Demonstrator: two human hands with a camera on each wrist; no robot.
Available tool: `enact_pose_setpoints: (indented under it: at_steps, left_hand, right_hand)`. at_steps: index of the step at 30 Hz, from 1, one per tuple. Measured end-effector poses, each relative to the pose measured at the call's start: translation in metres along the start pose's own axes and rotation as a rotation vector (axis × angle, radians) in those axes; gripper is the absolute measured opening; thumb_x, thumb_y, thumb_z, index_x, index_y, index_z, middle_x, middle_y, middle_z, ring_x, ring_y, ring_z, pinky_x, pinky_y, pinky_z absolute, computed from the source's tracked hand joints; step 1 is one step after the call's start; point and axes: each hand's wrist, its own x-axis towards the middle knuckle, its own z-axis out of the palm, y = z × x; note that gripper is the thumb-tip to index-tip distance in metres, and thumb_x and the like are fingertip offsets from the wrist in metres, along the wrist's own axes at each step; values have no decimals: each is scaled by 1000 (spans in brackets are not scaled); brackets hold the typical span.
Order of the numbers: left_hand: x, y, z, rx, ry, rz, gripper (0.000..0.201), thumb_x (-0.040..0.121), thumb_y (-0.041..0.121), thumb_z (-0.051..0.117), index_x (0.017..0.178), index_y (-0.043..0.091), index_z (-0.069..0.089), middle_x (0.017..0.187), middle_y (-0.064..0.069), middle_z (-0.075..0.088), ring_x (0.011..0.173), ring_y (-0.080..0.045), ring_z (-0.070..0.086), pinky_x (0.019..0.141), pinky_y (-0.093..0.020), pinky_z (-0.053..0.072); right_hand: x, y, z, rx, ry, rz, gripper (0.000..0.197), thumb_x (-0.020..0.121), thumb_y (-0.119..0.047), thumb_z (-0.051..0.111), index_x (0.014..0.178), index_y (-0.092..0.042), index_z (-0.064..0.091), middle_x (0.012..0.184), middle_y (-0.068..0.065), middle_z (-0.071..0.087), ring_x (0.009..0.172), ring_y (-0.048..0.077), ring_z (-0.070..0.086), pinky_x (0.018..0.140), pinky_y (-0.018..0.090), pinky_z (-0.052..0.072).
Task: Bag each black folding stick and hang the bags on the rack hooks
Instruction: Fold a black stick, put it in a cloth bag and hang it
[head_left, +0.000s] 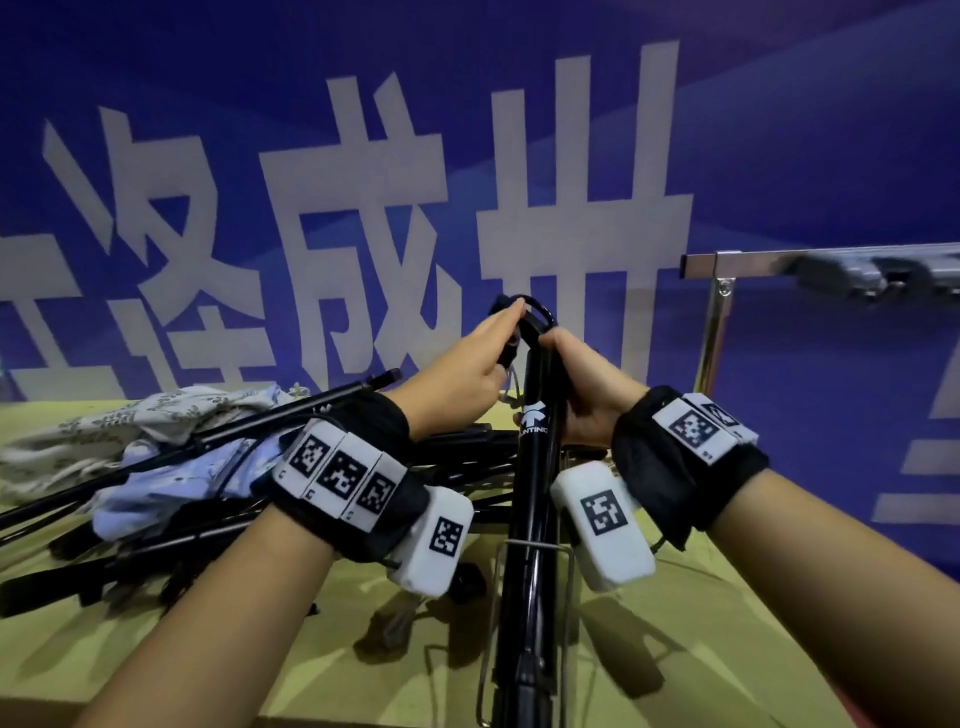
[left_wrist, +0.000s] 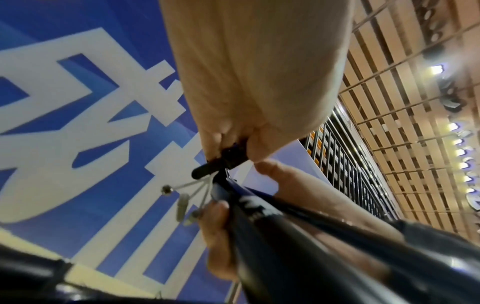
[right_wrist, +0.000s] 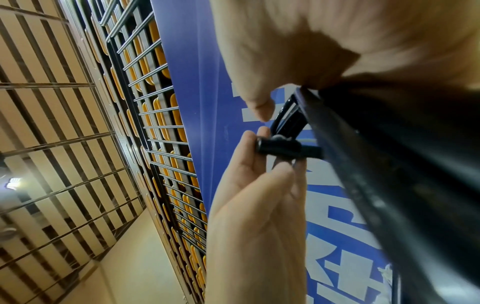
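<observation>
A long black bag (head_left: 535, 467) with a white logo stands upright at the centre; whether a stick is inside it is hidden. My right hand (head_left: 558, 345) grips its top end. My left hand (head_left: 511, 317) pinches the black cord toggle (left_wrist: 228, 158) on the drawstring loop (head_left: 540, 312) above the bag's mouth. In the right wrist view the toggle (right_wrist: 283, 148) sits between the left hand's fingertips (right_wrist: 262, 133), beside the bag (right_wrist: 389, 164). Several black folding sticks (head_left: 260, 421) lie piled on the table at left.
Patterned and light blue cloth bags (head_left: 171, 415) lie in the stick pile on the yellow-green table (head_left: 260, 649). A metal rack bar (head_left: 737, 262) with hooks stands at right. A wire frame (head_left: 524, 543) rings the bag's lower part. A blue banner is behind.
</observation>
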Motion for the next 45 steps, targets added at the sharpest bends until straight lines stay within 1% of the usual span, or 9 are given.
enact_pose_setpoints:
  at_steps: [4, 13, 19, 24, 29, 34, 38, 41, 45]
  left_hand:
    - [-2, 11, 11, -215, -82, -52, 83, 90, -9, 34, 147, 20, -19, 159, 5, 2, 144, -12, 12, 112, -21, 22]
    - [3, 16, 14, -450, -69, -103, 99, 83, -19, 34, 141, 28, -31, 159, 6, -1, 144, -17, 16, 77, -13, 47]
    - [5, 12, 15, -459, -59, -56, 109, 79, -24, 35, 138, 37, -33, 159, 2, -5, 127, -4, 27, 82, -23, 42]
    - [6, 10, 13, -541, -40, -44, 110, 77, -27, 31, 138, 41, -30, 159, -4, -10, 145, -26, 12, 78, -21, 41]
    - [9, 2, 15, -556, -70, -85, 108, 76, -27, 28, 140, 42, -26, 159, -2, -9, 146, -26, 6, 83, -18, 40]
    - [12, -12, 5, -571, -25, -107, 103, 78, -28, 28, 146, 39, -12, 159, 0, 4, 143, -30, 18, 81, -25, 37]
    - [8, -30, -19, -550, 18, -131, 96, 78, -29, 28, 149, 33, 4, 152, 0, 32, 136, -19, 36, 84, -21, 43]
    - [0, -53, -44, -491, 116, -212, 75, 83, -23, 29, 141, 24, 31, 137, -2, 50, 122, -17, 46, 92, -32, 43]
    - [-9, -95, -81, -380, 236, -444, 41, 91, -6, 37, 122, 18, 51, 114, 2, 61, 106, -17, 56, 85, -33, 45]
  right_hand:
    - [-9, -6, 1, 57, -90, -68, 36, 92, -30, 42, 64, -11, 53, 47, 0, 51, 39, 12, 48, 46, 21, 39]
    - [-8, -3, -5, -10, 9, -36, 20, 87, -30, 56, 81, -11, 58, 67, 4, 51, 56, 15, 48, 58, 26, 38]
    - [-3, -2, -4, 4, 17, -82, 13, 89, -16, 53, 77, -10, 57, 65, 3, 50, 54, 13, 45, 55, 25, 37]
    - [1, 1, -4, -99, 78, -129, 11, 84, -13, 59, 73, -9, 59, 62, 2, 50, 53, 11, 44, 53, 26, 37]
    - [7, -1, -1, -315, 227, -178, 9, 71, -9, 70, 71, -4, 62, 61, 9, 54, 54, 18, 48, 57, 30, 41]
    - [14, -3, 5, -368, 272, -219, 11, 71, -10, 69, 76, -4, 61, 60, 7, 55, 53, 17, 52, 54, 28, 42]
    - [21, -7, 11, -379, 256, -238, 11, 71, -9, 69, 66, -7, 59, 55, 4, 54, 48, 16, 51, 47, 23, 40]
    - [30, -13, 19, -359, 247, -243, 15, 71, -8, 68, 61, -8, 57, 54, 5, 53, 46, 16, 50, 48, 24, 40]
    - [49, -30, 34, -258, 256, -214, 12, 70, -13, 68, 69, -6, 58, 57, 8, 54, 46, 18, 50, 50, 25, 41]
